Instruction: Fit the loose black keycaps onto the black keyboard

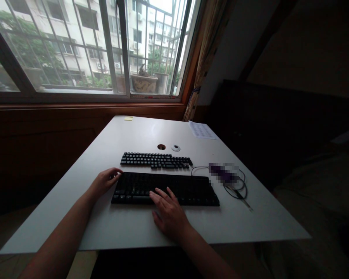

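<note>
"On the white table, how many keyboards?"
"One keyboard, keycaps rowed behind. Left hand half-curls at its corner, grip unclear; right hand spreads loosely over it, holding nothing. One window beyond."

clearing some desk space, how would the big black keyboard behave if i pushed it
The keyboard looks rigid, so it should likely slide as one piece. Lying flat, it probably won't roll or tip. The cable at its far edge might drag.
</note>
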Available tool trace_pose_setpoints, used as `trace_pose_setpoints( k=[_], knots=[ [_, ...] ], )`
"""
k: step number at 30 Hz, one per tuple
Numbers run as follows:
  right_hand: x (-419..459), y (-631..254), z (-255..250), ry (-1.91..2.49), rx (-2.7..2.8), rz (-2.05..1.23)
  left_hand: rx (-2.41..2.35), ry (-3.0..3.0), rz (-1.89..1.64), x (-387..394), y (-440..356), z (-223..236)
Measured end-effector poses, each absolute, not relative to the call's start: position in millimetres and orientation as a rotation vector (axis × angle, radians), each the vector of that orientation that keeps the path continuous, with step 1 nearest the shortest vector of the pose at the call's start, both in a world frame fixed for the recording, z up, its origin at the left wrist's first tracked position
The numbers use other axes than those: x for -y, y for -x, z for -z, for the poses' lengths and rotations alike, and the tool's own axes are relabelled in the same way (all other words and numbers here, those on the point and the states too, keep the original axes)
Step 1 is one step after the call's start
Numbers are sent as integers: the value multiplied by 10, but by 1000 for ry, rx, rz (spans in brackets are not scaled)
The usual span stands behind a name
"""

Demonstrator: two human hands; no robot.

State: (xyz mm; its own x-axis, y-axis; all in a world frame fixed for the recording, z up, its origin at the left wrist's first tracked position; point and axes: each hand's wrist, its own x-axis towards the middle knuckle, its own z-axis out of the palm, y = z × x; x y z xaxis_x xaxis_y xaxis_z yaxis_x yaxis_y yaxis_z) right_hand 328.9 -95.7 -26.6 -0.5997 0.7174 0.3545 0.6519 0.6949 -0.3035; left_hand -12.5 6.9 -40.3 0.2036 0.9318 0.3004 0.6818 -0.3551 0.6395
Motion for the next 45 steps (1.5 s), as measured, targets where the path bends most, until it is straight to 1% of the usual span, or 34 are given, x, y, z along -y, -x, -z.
trace_pose_setpoints(
  k=[5,8,11,13,15,18,21,24,29,37,45],
  knots=[
    [965,-3296,287,1050,2448,-139,-1510,-2135,-930,-80,122,416],
    [978,-3299,293,1048,2438,-70,-1587,-2175,-1004,-95,149,417],
    [990,-3297,288,1060,2432,-64,-1857,-2227,-1140,-116,237,440],
    [994,-3295,286,1059,2431,-38,-2087,-2214,-1168,-134,304,481],
    [993,-3296,289,1049,2435,-15,-2257,-2154,-1085,-157,344,538],
    [984,-3297,306,1038,2431,16,-2461,-2045,-743,-202,332,614],
    [974,-3299,328,1035,2428,40,-2490,-1954,-435,-267,307,632],
    [970,-3302,344,1042,2423,34,-2459,-1912,-294,-357,349,594],
    [970,-3308,354,1047,2413,11,-2461,-1894,-211,-525,468,537],
    [972,-3310,376,1069,2418,67,-2450,-1885,-155,-654,537,563],
    [971,-3318,353,1051,2417,3,-2444,-1888,-137,-674,568,577]
  ],
)
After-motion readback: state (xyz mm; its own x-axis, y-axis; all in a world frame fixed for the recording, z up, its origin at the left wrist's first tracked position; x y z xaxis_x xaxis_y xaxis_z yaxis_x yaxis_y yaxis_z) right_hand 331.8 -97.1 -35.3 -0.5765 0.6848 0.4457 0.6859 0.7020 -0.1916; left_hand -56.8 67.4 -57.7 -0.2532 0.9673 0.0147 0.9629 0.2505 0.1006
